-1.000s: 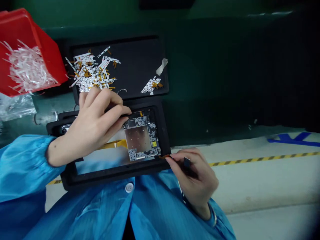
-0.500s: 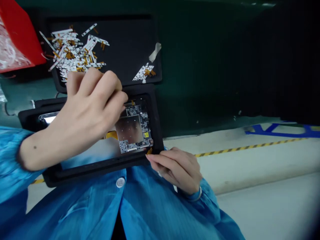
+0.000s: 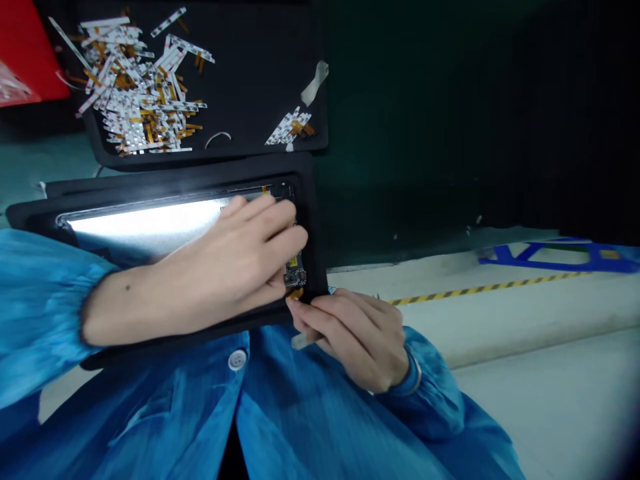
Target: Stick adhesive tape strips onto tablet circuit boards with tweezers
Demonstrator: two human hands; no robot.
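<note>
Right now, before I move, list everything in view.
Black tray: one, black, top centre.
Flex strips: many, white and orange, tray's left.
Small strip pile: one, white and orange, tray's right.
Tape scrap: one, whitish, tray's right edge.
Black frame: one, black, below tray.
Glass panel: one, glaring white, inside frame.
Circuit board: one, dark and silver, mostly hidden, frame's right end.
Red bin: one, red, top-left corner.
Hazard tape: one, yellow and black, floor, right.
Floor marking: one, blue, far right.
Pale stick: one, pale, in right hand.
Left hand: one, over circuit board.
Right hand: one, at frame's corner.
Sleeves: two, blue, bottom.
</note>
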